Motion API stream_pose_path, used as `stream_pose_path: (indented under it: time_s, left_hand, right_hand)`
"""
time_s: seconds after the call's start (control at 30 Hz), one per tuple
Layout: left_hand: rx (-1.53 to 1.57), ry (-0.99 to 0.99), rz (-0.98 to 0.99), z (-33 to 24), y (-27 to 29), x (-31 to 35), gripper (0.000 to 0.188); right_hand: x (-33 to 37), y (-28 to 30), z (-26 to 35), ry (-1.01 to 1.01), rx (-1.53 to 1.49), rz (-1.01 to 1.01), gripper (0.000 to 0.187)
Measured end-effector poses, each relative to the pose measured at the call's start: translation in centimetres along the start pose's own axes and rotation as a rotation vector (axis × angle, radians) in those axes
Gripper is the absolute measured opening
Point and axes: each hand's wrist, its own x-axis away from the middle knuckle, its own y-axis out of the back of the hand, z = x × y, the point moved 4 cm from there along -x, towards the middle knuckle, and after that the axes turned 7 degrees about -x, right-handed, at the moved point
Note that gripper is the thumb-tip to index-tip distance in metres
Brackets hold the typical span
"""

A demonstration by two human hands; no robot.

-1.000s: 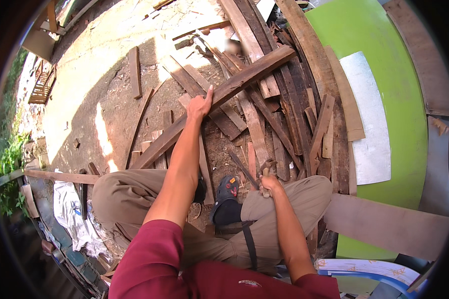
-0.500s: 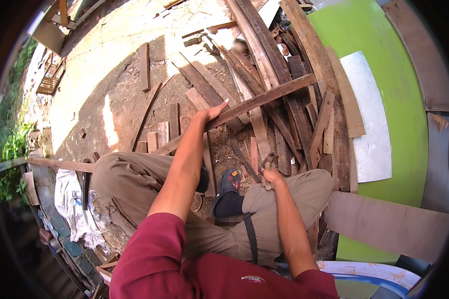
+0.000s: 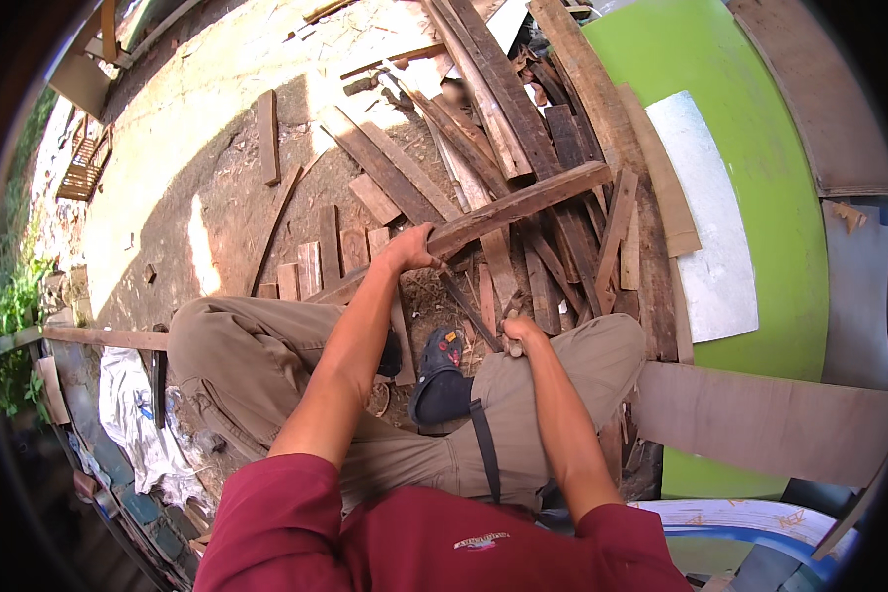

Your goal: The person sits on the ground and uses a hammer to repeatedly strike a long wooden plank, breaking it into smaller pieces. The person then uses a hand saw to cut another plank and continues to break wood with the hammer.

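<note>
My left hand grips a long weathered wooden plank near its middle. The plank slants from beside my left knee up to the right, lifted over a heap of scrap boards. My right hand is closed around a small wooden handle-like piece by my right knee; what it belongs to is hidden. I sit with legs apart in khaki trousers, a dark sandal on the ground between them.
Short board offcuts lie on the dirt ahead. A green panel with a grey sheet stands at right, and a plywood strip crosses below it. A white cloth lies at left.
My left hand has closed on the long plank and drawn it toward me, its far end swinging rightward. The right hand stays by the knee.
</note>
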Motion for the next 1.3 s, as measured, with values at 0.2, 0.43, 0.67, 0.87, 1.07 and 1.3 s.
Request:
stream_pose_path:
  time_s: [0.2,0.43,0.67,0.87,1.07,1.3]
  left_hand:
    - [-0.119,-0.116,-0.562,1.0,-0.2,2.5,0.062]
    - [-0.101,0.026,-0.484,0.1,1.8,3.3,0.069]
    - [0.125,0.212,-0.152,1.4,3.7,-0.3,0.084]
    - [0.071,0.361,-0.121,0.7,3.3,-0.9,0.09]
    - [0.03,0.444,-0.19,1.1,4.0,-0.2,0.095]
    - [-0.036,0.465,-0.273,-0.4,4.1,-0.8,0.094]
  right_hand:
    - [1.9,-0.9,0.5,-0.053,-0.117,0.0,0.025]
    - [1.1,-0.4,-0.3,0.0,-0.124,-0.013,0.02]
    - [3.0,1.4,0.1,0.105,-0.064,-0.089,0.028]
    - [16.1,4.5,9.3,0.547,-0.089,-0.432,0.053]
    - [30.3,6.8,24.1,1.268,-0.693,-0.312,0.036]
    - [14.8,5.6,20.7,0.882,0.156,-0.607,0.045]
